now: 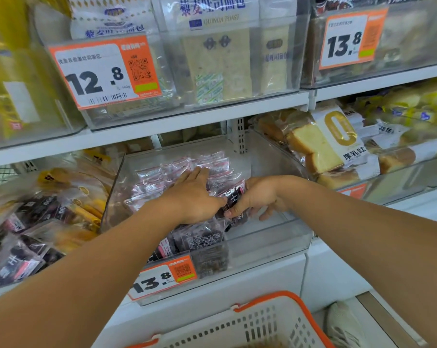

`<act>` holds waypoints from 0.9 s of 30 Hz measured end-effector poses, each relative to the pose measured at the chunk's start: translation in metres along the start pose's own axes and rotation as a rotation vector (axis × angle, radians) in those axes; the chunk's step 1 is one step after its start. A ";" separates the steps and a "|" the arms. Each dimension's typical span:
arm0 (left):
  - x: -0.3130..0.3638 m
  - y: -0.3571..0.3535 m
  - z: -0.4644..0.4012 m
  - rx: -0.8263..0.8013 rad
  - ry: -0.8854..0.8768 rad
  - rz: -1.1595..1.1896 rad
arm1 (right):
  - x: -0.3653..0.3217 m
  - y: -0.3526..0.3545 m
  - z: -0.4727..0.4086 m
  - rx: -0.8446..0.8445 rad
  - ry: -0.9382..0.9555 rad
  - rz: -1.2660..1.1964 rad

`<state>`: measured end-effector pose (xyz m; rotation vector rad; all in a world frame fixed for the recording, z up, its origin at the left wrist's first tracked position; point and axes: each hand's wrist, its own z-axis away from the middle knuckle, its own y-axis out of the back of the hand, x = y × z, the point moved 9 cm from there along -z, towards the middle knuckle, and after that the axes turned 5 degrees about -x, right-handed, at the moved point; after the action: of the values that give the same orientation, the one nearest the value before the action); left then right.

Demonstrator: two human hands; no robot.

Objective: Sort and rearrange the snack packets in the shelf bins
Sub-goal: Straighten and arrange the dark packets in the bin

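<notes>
Snack packets (pixel 187 172) left of your right hand (pixel 258 197) look stacked; its grip clamps a dark packet (pixel 233 199), your left hand (pixel 194 194) lies flat, open; the bin (pixel 270 237) beyond sits unfilled.

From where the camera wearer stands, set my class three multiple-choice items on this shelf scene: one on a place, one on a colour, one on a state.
1. Where does the dark packet that both hands touch sit?
A. In the clear middle bin
B. In the basket
C. On the top shelf

2. What colour is the rim of the basket?
A. Blue
B. Orange
C. Green

3. How is the right hand?
A. Flat on the shelf
B. Hanging free
C. Gripping the packet

Answers: 1 A, the packet lies inside the clear middle bin with the 13.8 tag. 2 B, the rim is orange. 3 C, its thumb and fingers close round the packet, while the left hand rests on the pile.
</notes>
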<state>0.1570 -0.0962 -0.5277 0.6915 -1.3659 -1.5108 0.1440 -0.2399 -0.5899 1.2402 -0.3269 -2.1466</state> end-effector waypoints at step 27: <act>-0.008 -0.004 0.016 -0.087 -0.083 0.002 | -0.005 -0.001 0.040 0.420 0.011 -0.414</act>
<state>0.1447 -0.0824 -0.5294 0.5781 -1.3539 -1.6026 0.1114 -0.2399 -0.5658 1.6724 -0.5807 -2.5017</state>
